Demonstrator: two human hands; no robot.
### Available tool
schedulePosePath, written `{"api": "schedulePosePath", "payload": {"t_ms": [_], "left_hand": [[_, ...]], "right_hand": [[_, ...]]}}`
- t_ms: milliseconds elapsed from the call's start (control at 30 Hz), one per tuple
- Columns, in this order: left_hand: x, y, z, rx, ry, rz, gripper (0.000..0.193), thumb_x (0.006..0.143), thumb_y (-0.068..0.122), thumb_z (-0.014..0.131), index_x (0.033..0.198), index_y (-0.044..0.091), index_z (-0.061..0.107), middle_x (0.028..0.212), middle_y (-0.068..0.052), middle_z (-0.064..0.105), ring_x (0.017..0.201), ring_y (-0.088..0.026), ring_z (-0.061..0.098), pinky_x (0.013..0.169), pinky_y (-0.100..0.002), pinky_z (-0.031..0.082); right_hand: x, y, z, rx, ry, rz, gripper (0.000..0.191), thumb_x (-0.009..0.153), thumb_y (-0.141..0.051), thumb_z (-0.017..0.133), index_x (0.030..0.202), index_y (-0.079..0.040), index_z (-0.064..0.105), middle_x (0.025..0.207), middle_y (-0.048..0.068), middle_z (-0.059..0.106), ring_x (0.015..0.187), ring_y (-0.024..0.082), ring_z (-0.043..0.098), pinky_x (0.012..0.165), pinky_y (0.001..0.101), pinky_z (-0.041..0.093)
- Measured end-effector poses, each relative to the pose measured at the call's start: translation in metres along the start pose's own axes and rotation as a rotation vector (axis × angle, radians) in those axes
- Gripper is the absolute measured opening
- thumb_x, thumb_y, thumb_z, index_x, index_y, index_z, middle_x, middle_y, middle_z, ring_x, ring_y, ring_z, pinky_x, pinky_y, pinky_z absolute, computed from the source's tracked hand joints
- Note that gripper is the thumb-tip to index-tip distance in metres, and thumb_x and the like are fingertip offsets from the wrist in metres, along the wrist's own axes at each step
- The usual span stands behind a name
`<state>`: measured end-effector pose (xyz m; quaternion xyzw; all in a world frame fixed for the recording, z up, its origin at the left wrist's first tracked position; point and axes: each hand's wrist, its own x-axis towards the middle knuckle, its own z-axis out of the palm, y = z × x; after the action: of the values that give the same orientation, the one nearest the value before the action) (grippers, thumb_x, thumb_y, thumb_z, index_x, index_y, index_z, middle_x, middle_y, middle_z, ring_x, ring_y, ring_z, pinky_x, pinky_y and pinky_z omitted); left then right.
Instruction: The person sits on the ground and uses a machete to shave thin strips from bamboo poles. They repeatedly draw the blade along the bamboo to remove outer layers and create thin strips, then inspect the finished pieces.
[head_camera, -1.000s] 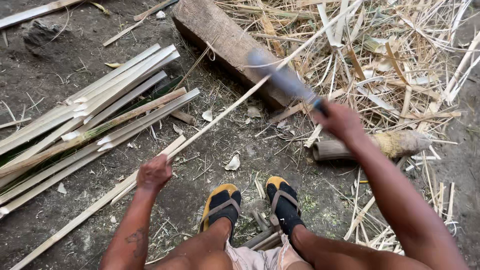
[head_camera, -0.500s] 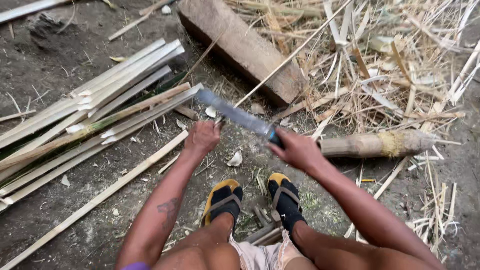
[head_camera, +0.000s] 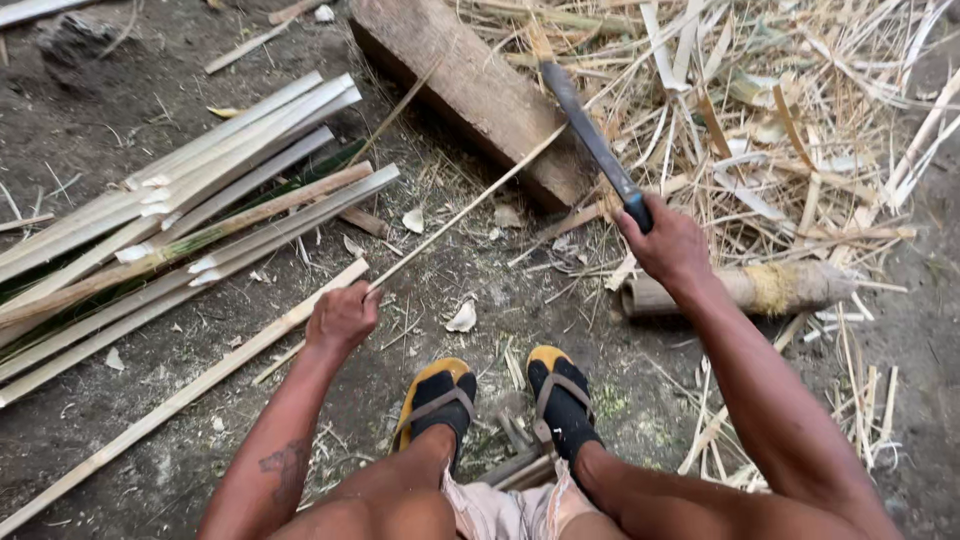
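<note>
Left hand (head_camera: 342, 316) clenched on near end of thin bamboo strip (head_camera: 470, 205); strip's long axis runs up-right to the wooden block (head_camera: 470, 90). Right hand (head_camera: 668, 245) grips machete (head_camera: 590, 135), blade at upper centre, just right of strip's far end.

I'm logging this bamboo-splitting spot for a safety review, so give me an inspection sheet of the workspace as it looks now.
Surface: bare dirt ground, littered with chips.
Job's things: thin bamboo strip running up to the wooden block; long knife raised.
Clutter: pile of split bamboo slats at left; heap of shavings at right; short bamboo section.
Grippers: left hand pinches the strip; right hand grips the knife handle.
Cables: nothing seen.
Surroundings: sandalled feet close below.
</note>
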<state>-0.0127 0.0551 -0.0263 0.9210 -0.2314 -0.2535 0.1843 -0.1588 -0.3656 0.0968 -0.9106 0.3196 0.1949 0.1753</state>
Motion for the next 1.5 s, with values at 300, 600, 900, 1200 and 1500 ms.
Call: {"api": "schedulePosePath", "payload": {"t_ms": [300,600,900,1200,1500], "left_hand": [[-0.007,-0.039,0.017,-0.106,-0.154,-0.085,0.041,0.103,0.037,0.049,0.080,0.008,0.066,0.055,-0.010,0.061,0.043,-0.018,0.058,0.040,-0.039,0.051],[-0.016,-0.035,0.029,-0.021,0.196,0.112,0.044,0.102,0.048,0.051,0.087,0.009,0.066,0.069,-0.009,0.064,0.054,-0.020,0.059,0.048,-0.040,0.054],[0.053,0.108,0.004,-0.174,-0.222,-0.047,0.021,0.102,0.022,0.053,0.103,0.004,0.063,0.071,-0.002,0.062,0.050,-0.011,0.053,0.044,-0.030,0.046],[0.036,0.109,0.003,-0.120,-0.181,-0.035,0.036,0.108,0.028,0.042,0.092,0.008,0.067,0.061,-0.003,0.058,0.044,-0.010,0.050,0.038,-0.030,0.043],[-0.014,0.020,0.000,-0.038,-0.136,-0.033,0.035,0.107,0.028,0.039,0.089,0.010,0.063,0.052,-0.001,0.053,0.037,-0.014,0.047,0.029,-0.033,0.039]], "right_hand": [[-0.004,-0.003,0.037,-0.101,-0.268,-0.132,0.040,0.099,-0.053,0.051,0.122,-0.021,0.058,0.094,0.007,0.074,0.073,0.021,0.072,0.068,0.0393,0.062],[0.056,0.069,-0.015,0.010,0.108,0.039,0.044,0.102,-0.053,0.058,0.118,-0.013,0.066,0.077,0.009,0.068,0.062,0.021,0.065,0.057,0.0371,0.055],[-0.049,-0.036,0.049,0.068,-0.108,-0.402,0.051,0.094,-0.050,0.061,0.126,-0.011,0.058,0.075,0.010,0.070,0.060,0.023,0.069,0.057,0.0398,0.059],[-0.047,-0.030,0.051,0.090,0.009,-0.460,0.047,0.093,-0.052,0.061,0.119,-0.012,0.062,0.084,0.014,0.073,0.067,0.026,0.072,0.065,0.0432,0.060],[0.016,0.010,-0.001,-0.045,0.075,-0.040,0.048,0.103,-0.057,0.058,0.113,-0.010,0.060,0.078,0.011,0.067,0.063,0.023,0.065,0.057,0.0399,0.057]]}}
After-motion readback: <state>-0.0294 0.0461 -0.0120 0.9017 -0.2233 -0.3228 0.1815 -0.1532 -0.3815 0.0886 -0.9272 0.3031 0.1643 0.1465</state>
